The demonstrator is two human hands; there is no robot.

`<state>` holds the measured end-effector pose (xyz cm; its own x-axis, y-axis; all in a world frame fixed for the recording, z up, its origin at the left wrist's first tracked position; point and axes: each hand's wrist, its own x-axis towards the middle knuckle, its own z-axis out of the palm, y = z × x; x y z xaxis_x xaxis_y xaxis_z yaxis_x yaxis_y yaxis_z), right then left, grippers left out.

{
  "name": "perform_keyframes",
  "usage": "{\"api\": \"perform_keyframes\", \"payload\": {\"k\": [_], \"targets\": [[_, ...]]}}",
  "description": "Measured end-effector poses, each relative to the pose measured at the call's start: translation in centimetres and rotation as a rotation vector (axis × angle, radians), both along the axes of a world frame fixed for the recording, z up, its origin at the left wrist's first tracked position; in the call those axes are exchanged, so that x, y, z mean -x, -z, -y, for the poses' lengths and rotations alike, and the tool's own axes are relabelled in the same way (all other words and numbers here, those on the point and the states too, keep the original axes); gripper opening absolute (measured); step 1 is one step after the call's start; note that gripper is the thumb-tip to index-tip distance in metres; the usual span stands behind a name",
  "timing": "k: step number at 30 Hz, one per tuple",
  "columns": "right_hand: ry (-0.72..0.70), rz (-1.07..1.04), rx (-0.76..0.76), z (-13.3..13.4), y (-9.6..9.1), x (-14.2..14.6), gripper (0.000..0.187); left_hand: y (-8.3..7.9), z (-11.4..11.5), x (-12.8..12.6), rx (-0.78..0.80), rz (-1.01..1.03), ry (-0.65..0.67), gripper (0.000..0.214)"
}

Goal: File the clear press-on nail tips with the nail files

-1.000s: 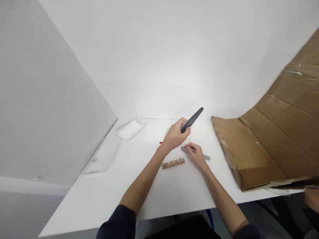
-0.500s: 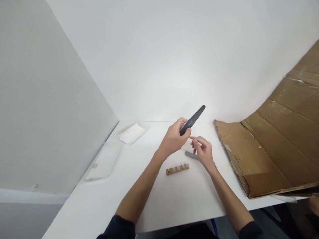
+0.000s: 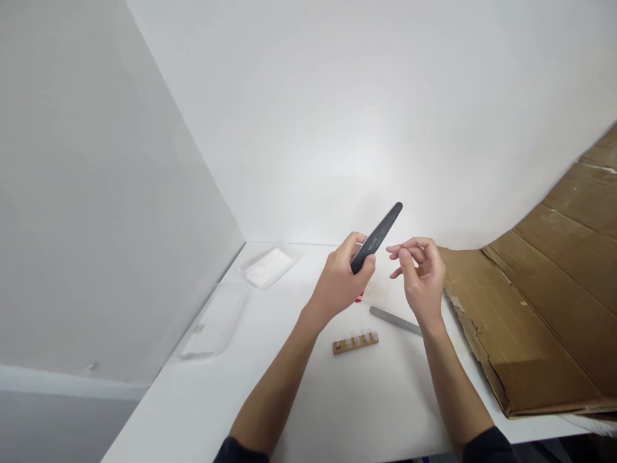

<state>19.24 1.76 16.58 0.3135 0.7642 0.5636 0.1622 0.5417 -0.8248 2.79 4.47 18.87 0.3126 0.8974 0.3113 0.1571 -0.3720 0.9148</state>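
Observation:
My left hand (image 3: 340, 276) is wrapped round the lower end of a black nail file (image 3: 383, 231), which slants up to the right. Just right of the file hovers my right hand (image 3: 424, 280), its fingers loosely bent and apart, with nothing visible in them. Beneath it a grey nail file (image 3: 393, 319) lies on the table, its right end hidden by my wrist. Closer to me is a small brown strip (image 3: 355, 344) carrying several pale, translucent nail-like tips. Below my left hand shows a small red item (image 3: 359, 297), mostly hidden.
The white table (image 3: 299, 386) meets white walls at the back and left. Clear plastic packages (image 3: 270, 267) lie at the back left, another tray-like package (image 3: 212, 328) nearer along the left wall. Bent cardboard (image 3: 535, 321) stands on the right side.
My right hand has moved up and right, away from my left hand, and its fingers have spread. The left hand still holds the black file. The camera view has shifted slightly.

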Motion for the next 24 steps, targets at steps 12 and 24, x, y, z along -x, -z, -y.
{"api": "perform_keyframes", "payload": {"k": [12,24], "targets": [[-0.041,0.008,-0.008,-0.5,-0.3,-1.3,0.006,0.5,0.3,-0.3,-0.051,-0.131,0.026,0.004],[-0.195,-0.098,0.089,-0.4,-0.3,-0.7,0.02,0.7,0.1,-0.7,-0.096,-0.179,-0.008,0.005]]}}
